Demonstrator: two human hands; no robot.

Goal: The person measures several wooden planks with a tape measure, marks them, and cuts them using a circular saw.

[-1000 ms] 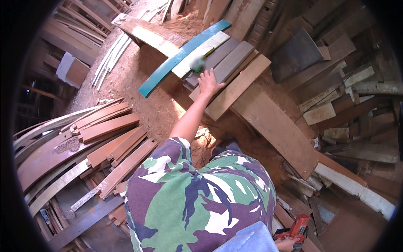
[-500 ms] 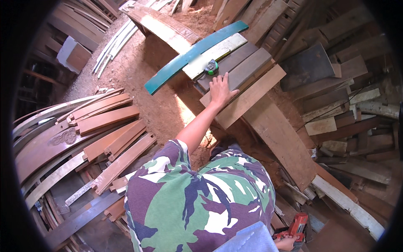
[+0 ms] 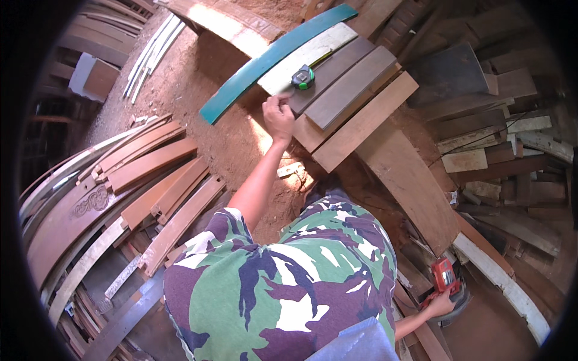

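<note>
Left hand (image 3: 279,118): fingers curled, pinch unclear | tape measure (image 3: 303,77): just beyond | right hand (image 3: 442,304): gripping red tool (image 3: 444,275)

Tape measure (image 3: 302,77) on boards (image 3: 350,86), left hand (image 3: 279,119) at near ends, plank pile (image 3: 152,165) leftward

A wide brown bench plank (image 3: 409,186) runs beneath a row of boards set crosswise on it. Against the curved teal board (image 3: 274,63) lies a white board (image 3: 328,43); then come a dark grey-brown board (image 3: 340,71), a brown board (image 3: 310,133) partly covered by another, and, farthest from the teal one, a light-brown board (image 3: 367,120). On the earthy ground (image 3: 171,90), pale strips (image 3: 153,54) lie left of the teal board.
</note>
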